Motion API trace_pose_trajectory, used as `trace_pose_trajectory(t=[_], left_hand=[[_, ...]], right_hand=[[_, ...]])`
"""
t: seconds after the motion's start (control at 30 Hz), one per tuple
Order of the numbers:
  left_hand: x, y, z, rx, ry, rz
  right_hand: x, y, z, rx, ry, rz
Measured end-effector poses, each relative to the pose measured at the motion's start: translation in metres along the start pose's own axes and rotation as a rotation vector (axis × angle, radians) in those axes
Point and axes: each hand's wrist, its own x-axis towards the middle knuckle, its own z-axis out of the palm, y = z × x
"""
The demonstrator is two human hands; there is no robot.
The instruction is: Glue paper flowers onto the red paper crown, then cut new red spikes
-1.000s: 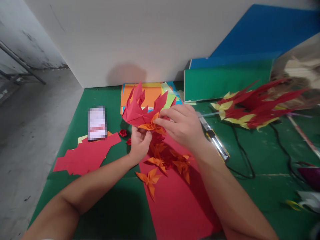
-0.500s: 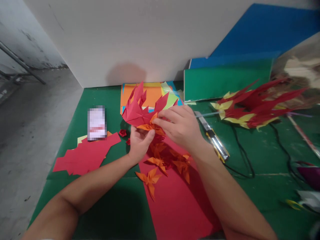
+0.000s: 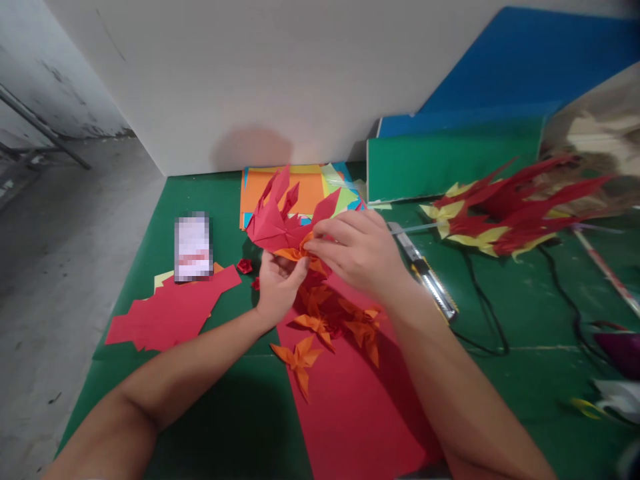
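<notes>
My left hand [image 3: 279, 285] is closed around the lower edge of a red folded-paper crown shape [image 3: 273, 225] with tall pointed tips. An orange paper flower [image 3: 290, 254] sits against its lower edge, held between both hands. With thumb and fingers pinched, my right hand [image 3: 359, 250] grips that flower and covers the crown's right side. Just below lie several more orange paper flowers [image 3: 300, 360] on a red paper sheet [image 3: 360, 413]. Small red paper flowers [image 3: 245, 266] rest left of my left hand.
Cut red paper [image 3: 170, 313] and a phone [image 3: 193, 247] lie at the left. Coloured sheets [image 3: 283, 193] are behind the crown. Right of my right hand are a utility knife [image 3: 430, 280], a black cord [image 3: 483, 310] and a red-and-yellow paper piece [image 3: 515, 217]. A white panel [image 3: 280, 80] stands behind.
My right fingers have shifted slightly at the orange flower, and the red crown has tilted a little. Both hands keep their hold; the things on the table stay put.
</notes>
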Motion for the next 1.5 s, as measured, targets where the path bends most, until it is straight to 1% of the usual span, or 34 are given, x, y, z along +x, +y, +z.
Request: trace_pose_trajectory(t=[0.17, 0.37, 0.53, 0.7, 0.87, 1.03, 1.2, 1.23, 1.4, 1.5], left_hand=[[0.0005, 0.0018, 0.0000, 0.028, 0.023, -0.069], [0.0014, 0.0049, 0.0011, 0.068, 0.056, -0.110], [0.0015, 0.0022, -0.0002, 0.067, 0.060, -0.082], [0.0019, -0.0006, -0.0009, 0.036, 0.010, -0.041], [0.0020, -0.0012, -0.0004, -0.011, -0.023, -0.044], [0.0022, -0.0008, 0.0002, -0.024, 0.005, -0.080], [0.0035, -0.0028, -0.0007, -0.011, 0.037, -0.096], [0.0038, -0.0033, -0.0011, -0.010, 0.036, -0.100], [0.0041, -0.0046, -0.0027, -0.016, 0.029, -0.104], [0.0032, -0.0043, -0.0029, -0.025, 0.027, -0.093]], right_hand=[[0.0008, -0.0011, 0.0023, -0.057, 0.046, -0.019], [0.0012, -0.0008, 0.0020, -0.013, 0.083, -0.035], [0.0004, 0.0004, 0.0035, -0.002, 0.093, -0.037], [-0.0001, -0.0002, 0.0037, -0.043, 0.031, -0.004], [0.0002, -0.0011, 0.0037, -0.030, 0.096, -0.009], [0.0004, -0.0013, 0.0011, -0.035, 0.024, 0.019], [0.0004, 0.0004, 0.0036, -0.041, 0.121, -0.026], [0.0002, 0.0007, 0.0039, -0.043, 0.124, -0.028], [-0.0007, 0.0009, 0.0029, -0.033, 0.074, 0.004], [-0.0008, 0.0003, 0.0020, 0.004, 0.072, 0.018]])
